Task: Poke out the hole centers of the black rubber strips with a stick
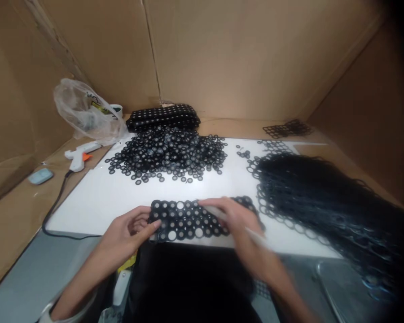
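Note:
A strip of joined black rings with pale round centres (188, 220) lies at the front edge of a white board (97, 202). A few of its centres look brighter white. My left hand (129, 231) grips the strip's left end, thumb on top and fingers curled beneath. My right hand (237, 224) is closed around a slim, pale pen-like tool (217, 212), its tip at the strip's upper row. Motion blurs this hand, which covers part of the strip's right side. Beyond the strip spreads a heap of small loose black rings (168, 152).
A large pile of black ring netting (309, 193) covers the right side. Folded dotted black material (163, 116) sits behind the heap. At left are a plastic bag (84, 114), a corded white glue gun (78, 159) and a pale blue case (41, 176). Cardboard walls (242, 58) surround the table.

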`<state>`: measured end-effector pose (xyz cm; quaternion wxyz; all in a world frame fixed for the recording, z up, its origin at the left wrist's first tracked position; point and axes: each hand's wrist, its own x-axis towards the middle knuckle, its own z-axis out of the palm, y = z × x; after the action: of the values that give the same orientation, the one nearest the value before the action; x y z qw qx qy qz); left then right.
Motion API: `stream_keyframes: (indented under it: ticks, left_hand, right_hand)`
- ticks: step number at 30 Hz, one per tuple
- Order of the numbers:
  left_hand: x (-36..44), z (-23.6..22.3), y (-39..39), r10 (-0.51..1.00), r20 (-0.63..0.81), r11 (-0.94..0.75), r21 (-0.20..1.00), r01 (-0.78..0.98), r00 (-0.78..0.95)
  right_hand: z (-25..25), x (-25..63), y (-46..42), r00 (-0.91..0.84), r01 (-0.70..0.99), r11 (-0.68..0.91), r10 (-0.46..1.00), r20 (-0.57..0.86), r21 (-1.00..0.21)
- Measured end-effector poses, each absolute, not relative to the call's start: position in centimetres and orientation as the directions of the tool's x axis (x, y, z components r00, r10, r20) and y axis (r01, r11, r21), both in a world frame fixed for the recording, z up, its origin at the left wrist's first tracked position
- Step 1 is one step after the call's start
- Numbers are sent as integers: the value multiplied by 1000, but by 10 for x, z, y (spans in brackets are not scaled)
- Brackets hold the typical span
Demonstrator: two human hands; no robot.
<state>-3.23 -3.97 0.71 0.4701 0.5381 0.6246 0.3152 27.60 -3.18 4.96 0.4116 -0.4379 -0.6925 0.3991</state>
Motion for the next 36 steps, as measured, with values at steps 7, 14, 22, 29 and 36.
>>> stream_keyframes:
  ticks: [7, 14, 22, 29, 36]
  left_hand:
    - [-37, -13, -42, 977, -190, 215, 846, 487, -102]
    - [-32, -12, -38, 974, -179, 224, 864, 451, -141]
    - [-29, -10, -38, 982, -120, 175, 856, 487, -143]
    - [-27, -11, -43, 986, -61, 127, 876, 466, -154]
    - [-32, -8, -43, 975, -123, 182, 917, 355, -183]
  right_hand:
    - [30, 224, -8, -391, 106, 90, 920, 42, -990]
    - [26, 217, -10, -418, 57, 80, 907, 49, -995]
    - [24, 221, -11, -465, 74, 74, 885, 31, -994]
    - [24, 212, -16, -530, 270, 305, 839, 123, -913]
    - [25, 216, -12, -455, 23, 75, 889, 57, -997]
